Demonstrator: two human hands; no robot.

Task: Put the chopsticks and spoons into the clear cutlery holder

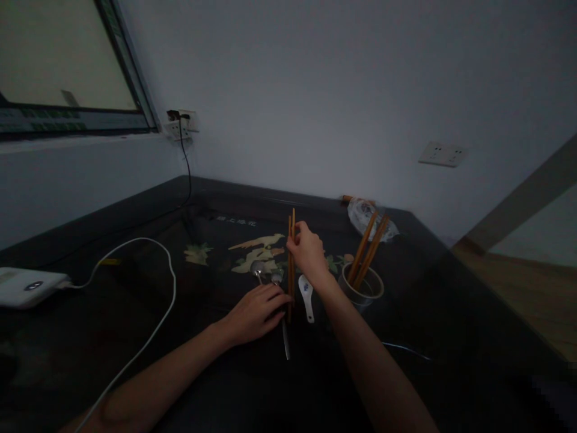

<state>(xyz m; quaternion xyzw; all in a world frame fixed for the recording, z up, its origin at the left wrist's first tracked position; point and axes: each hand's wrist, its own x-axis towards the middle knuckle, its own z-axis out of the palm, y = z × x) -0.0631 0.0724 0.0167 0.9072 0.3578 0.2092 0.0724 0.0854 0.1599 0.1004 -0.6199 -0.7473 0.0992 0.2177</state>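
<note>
A pair of wooden chopsticks [291,273] lies lengthwise on the dark table, pointing away from me. My right hand [309,249] pinches them near their far end. Fingertips of my left hand [259,310] reach the chopsticks' nearer part; its fingers are stretched out, palm down. Beneath that hand lie metal spoons, partly hidden: one spoon bowl [257,266] and a smaller spoon bowl [276,277] show beyond it, and a metal handle [285,341] sticks out on the near side. Just right of the chopsticks rests a white ceramic spoon [306,294] with a blue pattern.
At the right stands a round container [381,291] with several chopsticks [369,246] leaning in it. Behind it is a clear plastic bag [360,216]. A white device [31,287] with a white cable [174,288] occupies the left. Walls bound the table's far sides.
</note>
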